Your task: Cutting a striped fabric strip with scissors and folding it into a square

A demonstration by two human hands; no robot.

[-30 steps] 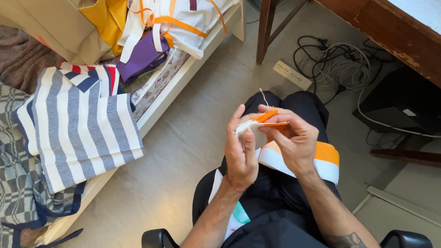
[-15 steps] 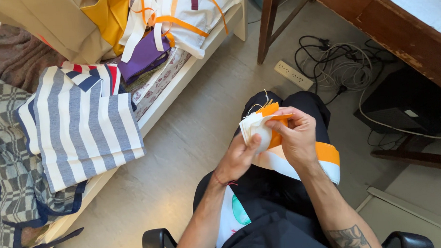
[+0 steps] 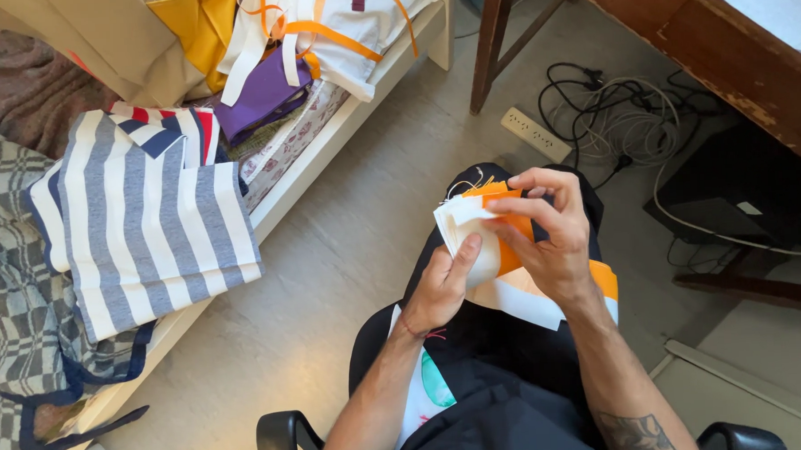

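Both hands are up over the lap, working one piece of orange and white fabric [image 3: 485, 226]. The left hand [image 3: 443, 286] comes in from below, fingers curled, thumb pressed flat against the white folded edge, so it is pinching the cloth from its near side. The right hand [image 3: 547, 238] sits on top of the fabric, fingers bent and closed down over the orange part, gripping it against the palm. The two hands touch across the cloth. The rest of that fabric trails down from the hands and drapes over the person's black trousers [image 3: 511, 354], an orange band and a white band showing just below the right wrist. A few loose threads stick up from the top of the fabric.

Left of the fabric, across a strip of bare floor [image 3: 331, 281], there is a low white bed frame [image 3: 301, 180] piled with textiles: a blue and white striped cloth [image 3: 143, 225] hanging over its edge, a purple piece [image 3: 263, 92] further up, white pieces with orange straps [image 3: 340, 27] beyond that. Right of the fabric, a tangle of cables [image 3: 610, 111] and a white power strip [image 3: 535, 133] lie on the floor under a wooden bench [image 3: 723, 54]. Below the fabric, black chair armrests [image 3: 279, 433] frame the person's body.
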